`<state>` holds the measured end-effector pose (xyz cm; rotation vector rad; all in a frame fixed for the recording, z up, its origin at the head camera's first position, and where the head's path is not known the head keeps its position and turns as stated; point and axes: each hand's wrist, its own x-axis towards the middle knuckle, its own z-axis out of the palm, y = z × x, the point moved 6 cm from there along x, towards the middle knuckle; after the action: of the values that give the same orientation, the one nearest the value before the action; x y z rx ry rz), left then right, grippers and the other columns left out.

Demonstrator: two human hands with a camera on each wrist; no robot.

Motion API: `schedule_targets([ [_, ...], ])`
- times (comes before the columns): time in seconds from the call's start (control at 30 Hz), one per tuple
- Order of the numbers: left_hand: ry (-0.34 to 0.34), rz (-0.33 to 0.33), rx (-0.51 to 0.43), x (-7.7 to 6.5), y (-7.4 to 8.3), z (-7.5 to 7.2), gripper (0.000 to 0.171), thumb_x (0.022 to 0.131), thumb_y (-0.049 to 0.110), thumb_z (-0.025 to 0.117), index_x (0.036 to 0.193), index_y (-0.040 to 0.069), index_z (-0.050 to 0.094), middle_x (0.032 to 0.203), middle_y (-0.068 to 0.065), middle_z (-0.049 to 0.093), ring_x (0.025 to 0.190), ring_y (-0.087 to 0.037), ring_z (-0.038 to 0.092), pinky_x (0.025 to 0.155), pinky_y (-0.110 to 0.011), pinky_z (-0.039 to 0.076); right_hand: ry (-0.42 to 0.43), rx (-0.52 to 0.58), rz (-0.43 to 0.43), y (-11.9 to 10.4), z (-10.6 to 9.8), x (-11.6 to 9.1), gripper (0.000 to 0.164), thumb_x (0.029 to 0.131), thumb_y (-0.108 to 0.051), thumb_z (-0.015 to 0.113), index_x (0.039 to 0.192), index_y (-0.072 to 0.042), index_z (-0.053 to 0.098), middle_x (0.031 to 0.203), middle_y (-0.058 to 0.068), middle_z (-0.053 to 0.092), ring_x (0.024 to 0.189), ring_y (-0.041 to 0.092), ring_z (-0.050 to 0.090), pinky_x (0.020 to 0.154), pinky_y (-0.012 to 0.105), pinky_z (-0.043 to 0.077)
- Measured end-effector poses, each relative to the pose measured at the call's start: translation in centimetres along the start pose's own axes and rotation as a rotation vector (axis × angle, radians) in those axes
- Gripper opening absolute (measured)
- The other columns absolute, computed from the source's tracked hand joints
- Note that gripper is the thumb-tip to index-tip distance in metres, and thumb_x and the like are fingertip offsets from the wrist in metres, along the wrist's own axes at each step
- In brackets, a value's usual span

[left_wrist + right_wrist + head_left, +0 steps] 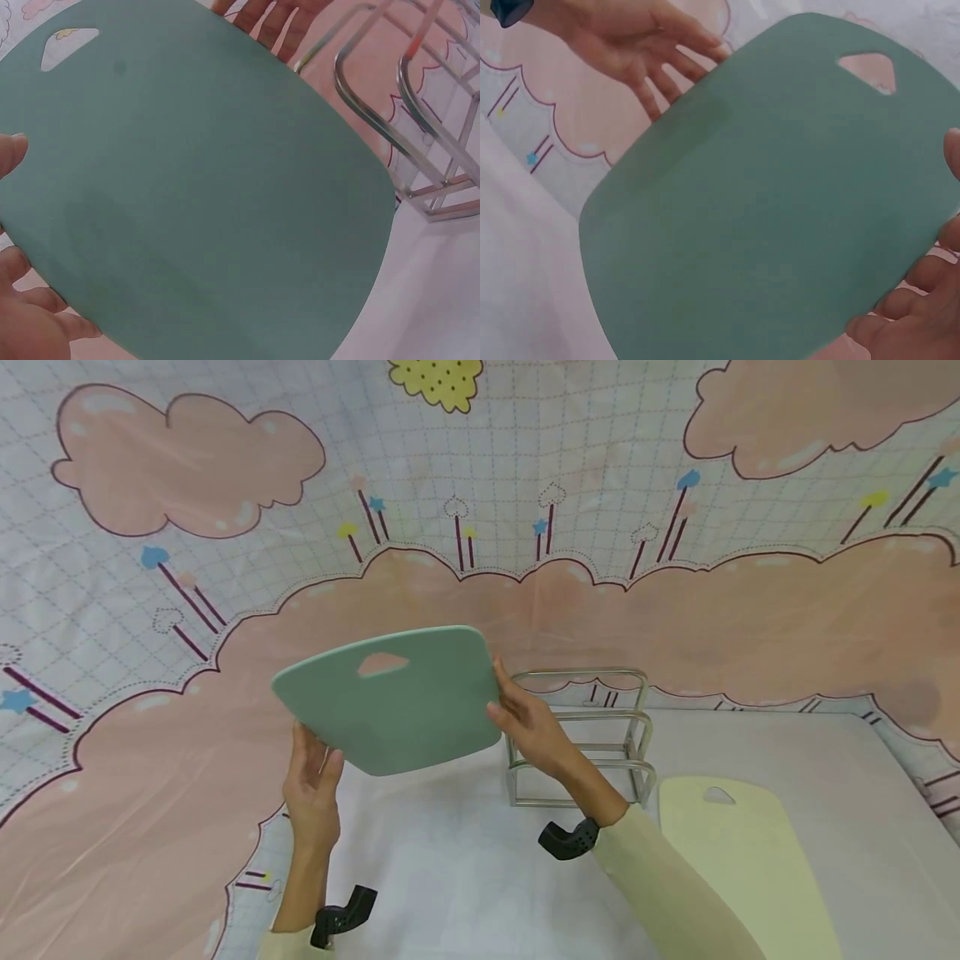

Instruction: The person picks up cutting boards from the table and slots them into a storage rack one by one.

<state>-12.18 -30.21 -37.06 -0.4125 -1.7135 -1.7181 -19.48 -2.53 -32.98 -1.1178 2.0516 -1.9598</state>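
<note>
A green cutting board [420, 718] with a handle slot near its upper edge is held up, tilted, above the white table. My left hand [311, 793] holds its lower left edge. On the opposite side my right hand [531, 727] grips the right edge, thumb on the near face and fingers behind. In the left wrist view the board [210, 187] fills most of the picture, with the left hand's fingers along its edge. The right wrist view shows the board's face [757, 202] between both hands.
A metal wire rack [592, 715] with several upright loops stands on the table [450, 877], just behind the right hand. A pale yellow cutting board [735, 852] lies flat to its right. Cloud-patterned cloth [187, 460] hangs behind and to the left.
</note>
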Motion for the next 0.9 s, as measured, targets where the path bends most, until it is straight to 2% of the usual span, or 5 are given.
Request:
schedule_targets([
  [0.2,-0.003,-0.026,-0.027,0.2,-0.7,0.3,0.071,0.089,-0.019,0.045,0.152,0.007,0.024,0.153,-0.016,0.029,0.139,-0.03,0.03,0.108,-0.032,0.031,0.013,0.018,0.008,0.4,-0.3,-0.3,0.064,0.103,-0.019,0.044,0.149,0.004,0.006,0.156,0.019,0.003,0.14,0.034,0.019,0.11,0.05,0.023],
  [0.4,-0.028,-0.037,-0.021,0.4,-1.1,0.9,0.071,0.09,-0.017,0.047,0.152,0.01,0.024,0.151,-0.017,0.032,0.138,-0.031,0.03,0.108,-0.033,0.032,0.037,0.026,0.042,0.7,-0.7,-0.6,0.062,0.102,-0.013,0.044,0.15,0.001,0.006,0.157,0.013,0.003,0.14,0.033,0.02,0.11,0.045,0.026],
  [0.57,-0.039,-0.053,-0.022,0.4,-1.4,1.5,0.072,0.09,-0.016,0.047,0.152,0.011,0.023,0.151,-0.017,0.032,0.137,-0.03,0.033,0.107,-0.032,0.033,0.059,0.018,0.045,0.8,-1.2,-0.9,0.062,0.101,-0.009,0.044,0.15,0.002,0.007,0.157,0.016,0.002,0.139,0.036,0.022,0.109,0.047,0.026],
  [0.9,-0.053,-0.07,-0.022,0.4,-2.0,2.5,0.071,0.091,-0.016,0.047,0.152,0.012,0.023,0.154,-0.014,0.027,0.138,-0.031,0.03,0.108,-0.032,0.032,0.087,-0.006,0.062,1.0,-2.2,-1.6,0.063,0.102,-0.012,0.045,0.149,0.003,0.007,0.157,0.017,0.005,0.137,0.039,0.027,0.108,0.047,0.028],
])
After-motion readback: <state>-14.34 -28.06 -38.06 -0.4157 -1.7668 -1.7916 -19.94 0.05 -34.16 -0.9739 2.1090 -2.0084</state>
